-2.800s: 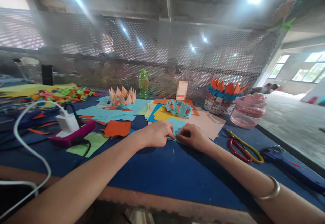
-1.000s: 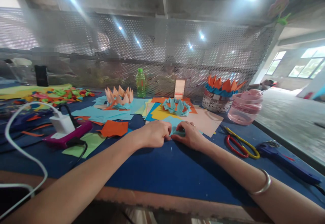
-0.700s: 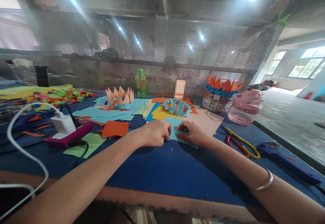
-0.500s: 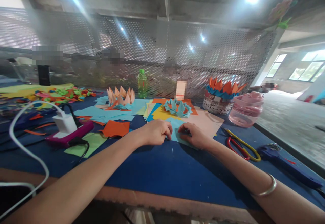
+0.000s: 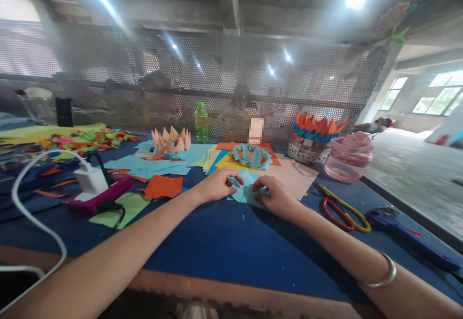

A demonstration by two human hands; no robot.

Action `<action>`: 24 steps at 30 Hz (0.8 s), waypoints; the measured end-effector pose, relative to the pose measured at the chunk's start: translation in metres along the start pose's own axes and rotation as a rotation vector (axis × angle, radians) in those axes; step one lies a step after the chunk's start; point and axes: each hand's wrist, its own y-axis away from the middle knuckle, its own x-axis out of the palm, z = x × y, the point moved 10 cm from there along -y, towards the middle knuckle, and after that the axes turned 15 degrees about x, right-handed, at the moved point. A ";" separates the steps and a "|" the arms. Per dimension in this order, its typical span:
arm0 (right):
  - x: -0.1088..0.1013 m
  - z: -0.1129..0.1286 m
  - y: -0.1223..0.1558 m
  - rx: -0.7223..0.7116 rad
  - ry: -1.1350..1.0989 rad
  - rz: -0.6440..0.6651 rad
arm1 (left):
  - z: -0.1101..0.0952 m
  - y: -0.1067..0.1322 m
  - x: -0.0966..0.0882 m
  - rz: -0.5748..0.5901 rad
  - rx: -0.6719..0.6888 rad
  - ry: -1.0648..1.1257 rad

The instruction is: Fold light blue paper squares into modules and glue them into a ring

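Note:
A sheet of light blue paper (image 5: 246,191) lies on the blue tabletop between my two hands, with what looks like a fold in it. My left hand (image 5: 219,185) is at its left edge, thumb and forefinger curved and apart, the fingertips touching the paper. On the right side of the sheet rests my right hand (image 5: 278,194), its fingers bent, with a gap between thumb and forefinger. Just behind the sheet is a light blue folded-paper ring (image 5: 252,157) with pointed petals. Whether either hand pinches the paper is not clear.
Scissors (image 5: 342,210) and a blue hand tool (image 5: 410,237) lie at right. Behind them stand a pink plastic jar (image 5: 350,157) and a basket (image 5: 309,147) with orange paper points. At left are a peach paper ring (image 5: 171,143), a power strip (image 5: 99,196) and cables.
My left fingers have parted and lifted a little off the blue paper's edge. The sheet now looks folded or raised near them. My right hand has barely moved; the view shifted slightly.

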 end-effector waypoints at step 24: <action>0.003 0.046 0.029 -0.442 0.019 0.081 | -0.041 0.003 0.000 0.153 0.391 -0.097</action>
